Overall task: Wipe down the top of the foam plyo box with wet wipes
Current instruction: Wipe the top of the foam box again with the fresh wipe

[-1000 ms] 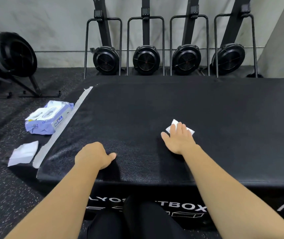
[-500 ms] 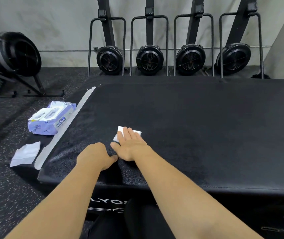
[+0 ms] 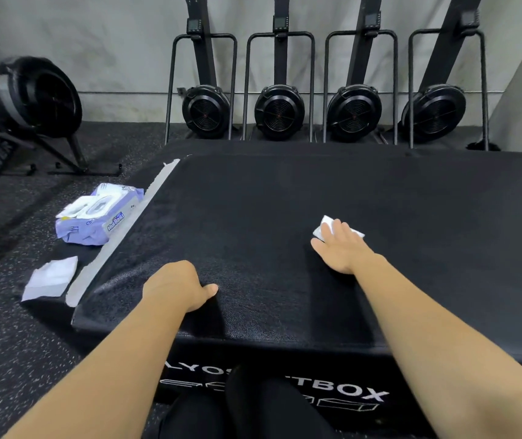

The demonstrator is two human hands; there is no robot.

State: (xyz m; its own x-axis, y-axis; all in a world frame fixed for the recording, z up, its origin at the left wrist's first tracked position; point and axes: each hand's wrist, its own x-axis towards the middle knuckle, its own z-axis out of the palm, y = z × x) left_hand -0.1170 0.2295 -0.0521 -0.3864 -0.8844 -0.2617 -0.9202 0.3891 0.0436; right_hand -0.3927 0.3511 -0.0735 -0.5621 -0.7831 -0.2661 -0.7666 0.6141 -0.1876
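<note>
Black foam plyo box point(image 3: 285, 198): matte pebbled top. Its 3 o'clock end is cut off by the frame, and the front lettering is partly behind black-clad knees point(image 3: 253, 407). Small folded white wet wipe point(image 3: 327, 221) lies on the top, at 2 o'clock from the left hand point(image 3: 174, 285). It is mostly hidden under the right hand point(image 3: 339, 250) (grip flat, fingers straight, pressing). Left grip curled into a fist, nothing visible in it.
</note>
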